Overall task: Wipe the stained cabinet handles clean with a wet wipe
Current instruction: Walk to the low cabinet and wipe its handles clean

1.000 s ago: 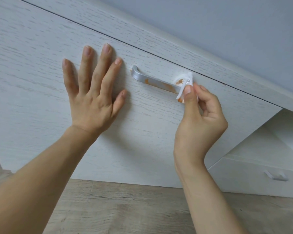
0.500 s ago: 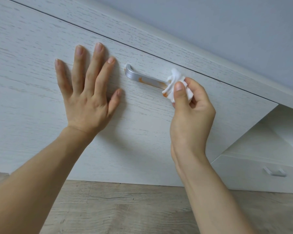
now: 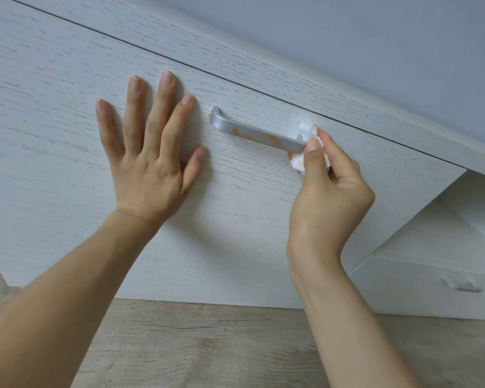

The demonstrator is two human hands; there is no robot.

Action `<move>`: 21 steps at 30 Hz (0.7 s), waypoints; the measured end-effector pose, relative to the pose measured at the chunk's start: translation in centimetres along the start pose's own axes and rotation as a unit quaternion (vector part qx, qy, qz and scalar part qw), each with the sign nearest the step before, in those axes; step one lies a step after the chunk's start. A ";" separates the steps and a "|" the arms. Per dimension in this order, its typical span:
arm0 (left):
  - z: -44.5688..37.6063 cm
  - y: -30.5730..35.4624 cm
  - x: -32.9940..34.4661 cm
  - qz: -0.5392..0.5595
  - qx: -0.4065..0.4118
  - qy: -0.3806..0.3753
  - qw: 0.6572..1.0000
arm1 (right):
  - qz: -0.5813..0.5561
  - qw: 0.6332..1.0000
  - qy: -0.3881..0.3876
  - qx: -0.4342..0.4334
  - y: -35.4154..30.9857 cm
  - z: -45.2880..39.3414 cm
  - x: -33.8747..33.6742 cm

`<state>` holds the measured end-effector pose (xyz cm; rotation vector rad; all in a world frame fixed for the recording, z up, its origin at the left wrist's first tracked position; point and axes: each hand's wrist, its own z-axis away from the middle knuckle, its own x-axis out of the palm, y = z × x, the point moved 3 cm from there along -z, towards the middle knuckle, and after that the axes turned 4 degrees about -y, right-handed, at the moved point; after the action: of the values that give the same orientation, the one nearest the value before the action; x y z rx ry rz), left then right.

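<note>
Brushed-metal bar handle [image 3: 256, 133], orange-stained, ran left-right; right hand [image 3: 329, 191] pinched crumpled, probably damp wipe [image 3: 298, 161]; left hand [image 3: 149, 152] flat, fingers spread.

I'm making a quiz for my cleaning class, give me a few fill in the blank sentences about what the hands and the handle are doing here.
1. The left hand lies flat against the cabinet ____.
2. The right hand pinches a crumpled white ____ at the handle's right end.
3. The silver handle bears smears coloured ____.
4. The floor below looks like ____.

Missing words: door; wipe; orange; wood
</note>
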<state>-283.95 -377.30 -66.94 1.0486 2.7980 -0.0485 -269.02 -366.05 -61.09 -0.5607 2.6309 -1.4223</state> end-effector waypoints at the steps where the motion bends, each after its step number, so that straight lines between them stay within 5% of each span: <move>1: 0.0 0.0 0.0 0.000 0.000 0.001 1.000 | -0.001 1.000 -0.008 0.009 -0.1 0.2 0.1; 7: 0.1 0.0 0.3 -0.012 -0.003 0.006 1.000 | -0.096 0.991 -0.049 0.081 -0.1 -0.1 -0.3; 21: 0.1 0.0 0.3 -0.013 -0.004 0.007 1.000 | -0.060 0.998 0.002 0.003 0.1 -0.1 -0.6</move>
<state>-284.18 -377.11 -67.04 1.0137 2.8228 -0.0344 -268.48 -365.70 -61.20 -0.7272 2.6343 -1.4642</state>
